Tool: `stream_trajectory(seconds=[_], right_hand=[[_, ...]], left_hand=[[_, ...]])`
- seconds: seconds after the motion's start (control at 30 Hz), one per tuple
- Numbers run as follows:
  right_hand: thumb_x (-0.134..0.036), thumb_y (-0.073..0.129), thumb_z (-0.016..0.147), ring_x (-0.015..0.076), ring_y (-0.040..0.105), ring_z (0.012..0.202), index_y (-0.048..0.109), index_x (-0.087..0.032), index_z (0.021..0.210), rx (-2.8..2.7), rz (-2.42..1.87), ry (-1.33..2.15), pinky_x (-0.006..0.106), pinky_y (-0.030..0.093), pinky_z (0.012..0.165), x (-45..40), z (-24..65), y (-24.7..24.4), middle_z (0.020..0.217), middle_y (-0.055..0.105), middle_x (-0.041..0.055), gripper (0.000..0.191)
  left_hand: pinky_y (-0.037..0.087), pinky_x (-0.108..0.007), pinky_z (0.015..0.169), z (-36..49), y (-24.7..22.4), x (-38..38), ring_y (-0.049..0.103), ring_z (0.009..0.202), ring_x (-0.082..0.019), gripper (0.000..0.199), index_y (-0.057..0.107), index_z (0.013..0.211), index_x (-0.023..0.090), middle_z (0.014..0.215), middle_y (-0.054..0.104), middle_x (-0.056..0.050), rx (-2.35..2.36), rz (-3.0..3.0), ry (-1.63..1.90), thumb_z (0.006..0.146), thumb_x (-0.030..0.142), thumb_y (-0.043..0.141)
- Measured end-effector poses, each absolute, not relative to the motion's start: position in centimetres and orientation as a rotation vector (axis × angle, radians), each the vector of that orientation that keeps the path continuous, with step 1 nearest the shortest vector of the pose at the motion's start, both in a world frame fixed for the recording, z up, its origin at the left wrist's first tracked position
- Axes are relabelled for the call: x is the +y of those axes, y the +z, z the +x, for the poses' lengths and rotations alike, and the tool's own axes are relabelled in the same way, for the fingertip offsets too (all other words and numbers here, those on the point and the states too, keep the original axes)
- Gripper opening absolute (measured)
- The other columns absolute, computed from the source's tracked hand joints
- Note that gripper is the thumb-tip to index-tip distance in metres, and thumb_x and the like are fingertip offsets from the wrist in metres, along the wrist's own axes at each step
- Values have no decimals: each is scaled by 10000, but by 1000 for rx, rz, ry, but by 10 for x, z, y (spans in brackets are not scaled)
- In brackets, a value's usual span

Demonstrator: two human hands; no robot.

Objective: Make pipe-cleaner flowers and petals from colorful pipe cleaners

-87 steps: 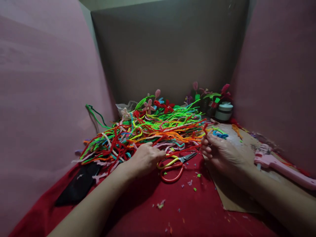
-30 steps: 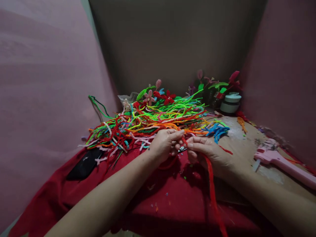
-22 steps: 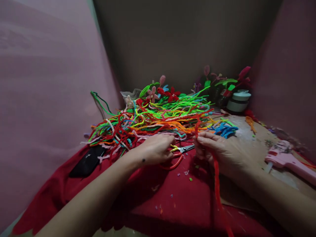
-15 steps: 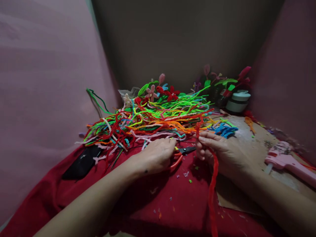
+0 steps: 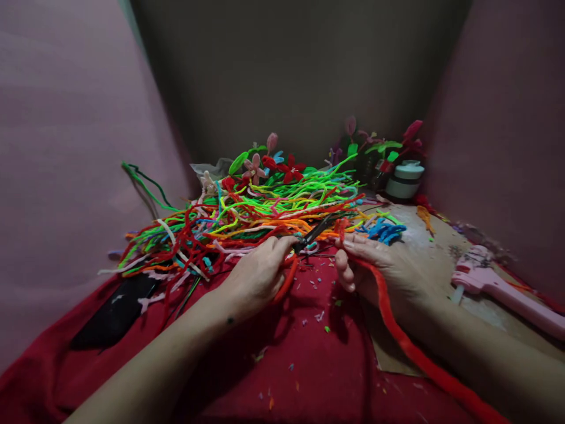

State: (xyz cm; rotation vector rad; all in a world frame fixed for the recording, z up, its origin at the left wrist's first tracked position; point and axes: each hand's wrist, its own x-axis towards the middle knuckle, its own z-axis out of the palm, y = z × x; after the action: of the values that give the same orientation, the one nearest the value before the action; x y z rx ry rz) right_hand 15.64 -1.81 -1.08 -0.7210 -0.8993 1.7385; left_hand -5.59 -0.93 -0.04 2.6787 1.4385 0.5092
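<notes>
My left hand (image 5: 260,272) is closed around the red-orange handles of a pair of scissors (image 5: 315,232). Their dark blades point up and to the right, near the red pipe cleaner. My right hand (image 5: 375,262) pinches a fuzzy red pipe cleaner (image 5: 392,312) between thumb and fingers. Its short end stands up, looped or bent, above my fingertips. The long tail runs down past my wrist to the lower right. Behind both hands spreads a heap of pipe cleaners (image 5: 273,206) in green, orange, red, white and pink.
A black phone (image 5: 115,309) lies at left on the red cloth (image 5: 265,377). Pink hot glue gun (image 5: 498,288) rests on cardboard (image 5: 397,353) at right. Blue pipe-cleaner pieces (image 5: 384,231), a lidded jar (image 5: 405,179) and fuzzy flowers (image 5: 291,169) sit farther back. Small clippings dot the cloth.
My left hand has turned the scissors so their blades now point upward beside the pipe cleaner's upper end. The red tail has swung out to the right. The whole view has shifted somewhat.
</notes>
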Motion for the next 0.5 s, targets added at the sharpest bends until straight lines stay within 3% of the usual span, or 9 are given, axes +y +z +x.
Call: stream_trajectory(seconds=[0.23,0.4,0.5], right_hand=[[-199,675,671,104,545,507,552,-176,775,-852,-729,1676,231,439,485,-15,153,-10,654,611,-3,163],[-178,738,581,54,417,466,554,-179,700,-776,-757,1564,196,343,458,-13,151,-7,592,517,-46,219],[-161,756,540,59,416,472,557,-189,731,-737,-741,1587,208,323,456,-14,152,-5,609,530,-47,277]], left_hand=[[458,-373,862,-53,-7,-14,526,1056,-219,453,391,1270,227,1159,528,-108,1421,2755,385,821,165,394],[469,-372,837,-50,-7,-18,537,1034,-219,437,403,1257,221,1138,535,-114,1452,2759,378,823,166,395],[458,-373,859,-47,-6,-19,516,1079,-221,476,372,1283,217,1168,515,-116,1495,2754,322,815,131,370]])
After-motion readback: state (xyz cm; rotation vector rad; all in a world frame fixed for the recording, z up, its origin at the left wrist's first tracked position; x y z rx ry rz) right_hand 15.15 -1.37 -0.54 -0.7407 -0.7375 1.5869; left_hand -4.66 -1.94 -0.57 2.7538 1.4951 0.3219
